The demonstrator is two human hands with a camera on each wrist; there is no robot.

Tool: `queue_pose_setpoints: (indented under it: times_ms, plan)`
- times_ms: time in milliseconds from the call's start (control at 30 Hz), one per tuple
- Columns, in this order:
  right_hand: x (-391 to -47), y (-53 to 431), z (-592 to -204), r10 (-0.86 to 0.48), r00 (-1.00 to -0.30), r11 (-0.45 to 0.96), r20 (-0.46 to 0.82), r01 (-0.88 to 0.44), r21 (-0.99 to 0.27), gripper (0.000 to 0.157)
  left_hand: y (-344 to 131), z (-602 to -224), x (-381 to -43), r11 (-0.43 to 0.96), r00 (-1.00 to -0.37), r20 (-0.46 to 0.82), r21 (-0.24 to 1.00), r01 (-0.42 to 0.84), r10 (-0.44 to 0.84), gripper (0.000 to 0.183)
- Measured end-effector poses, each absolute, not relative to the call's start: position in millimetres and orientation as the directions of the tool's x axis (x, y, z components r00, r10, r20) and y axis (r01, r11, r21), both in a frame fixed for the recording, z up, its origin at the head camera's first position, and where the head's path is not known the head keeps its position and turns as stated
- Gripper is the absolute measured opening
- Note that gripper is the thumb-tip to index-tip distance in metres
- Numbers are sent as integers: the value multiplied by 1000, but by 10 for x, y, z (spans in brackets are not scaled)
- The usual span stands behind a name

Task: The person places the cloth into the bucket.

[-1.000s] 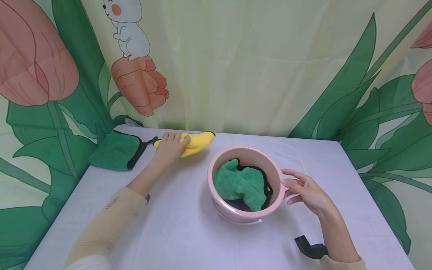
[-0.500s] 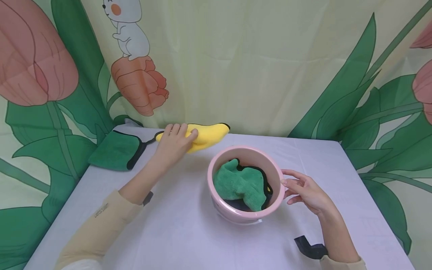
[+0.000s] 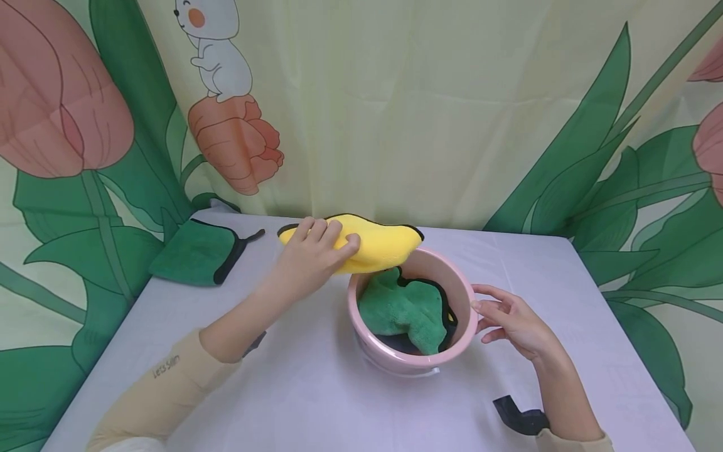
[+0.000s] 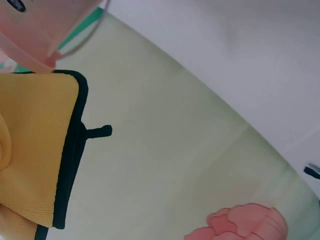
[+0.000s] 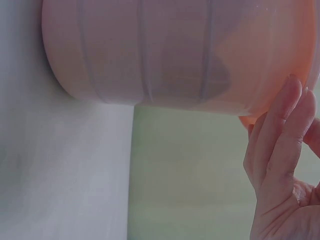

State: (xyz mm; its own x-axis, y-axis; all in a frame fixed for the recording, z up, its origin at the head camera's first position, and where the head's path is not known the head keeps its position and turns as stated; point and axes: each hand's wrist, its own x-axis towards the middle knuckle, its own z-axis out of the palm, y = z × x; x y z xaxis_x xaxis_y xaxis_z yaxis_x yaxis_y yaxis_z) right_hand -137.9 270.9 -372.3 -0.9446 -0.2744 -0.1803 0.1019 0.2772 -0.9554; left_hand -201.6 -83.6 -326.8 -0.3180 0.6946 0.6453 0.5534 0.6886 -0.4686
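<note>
My left hand (image 3: 316,257) grips a yellow cloth (image 3: 386,242) with black edging, held up at the bucket's far left rim and overlapping it in the head view. The left wrist view shows the cloth (image 4: 37,135) hanging in folds, with a short black loop at its edge. My right hand (image 3: 519,323) touches the right side of the pink bucket (image 3: 354,307), its fingers reaching out to the outside just below the rim. Inside the bucket lies a crumpled green cloth (image 3: 403,311) with black trim, over something dark with a bit of yellow.
Another green cloth (image 3: 194,251) with black edging and a loop lies at the table's far left corner. A white bail handle (image 3: 415,374) hangs down the bucket's near side. Behind the white table (image 3: 305,389) hangs a printed curtain (image 3: 384,125).
My left hand has lifted the yellow cloth off the table's back edge and carried it right, to the bucket's rim. My right hand and the bucket have stayed put.
</note>
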Motion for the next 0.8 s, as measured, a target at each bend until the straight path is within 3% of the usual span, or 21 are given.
queue_pose_setpoints:
  times_ms: [800]
  plan:
    - [-1385, 2708, -3734, -246, -944, 302, -221, 142, -943, 54, -214, -3512, -1693, 470, -219, 474, -516, 716, 853, 22]
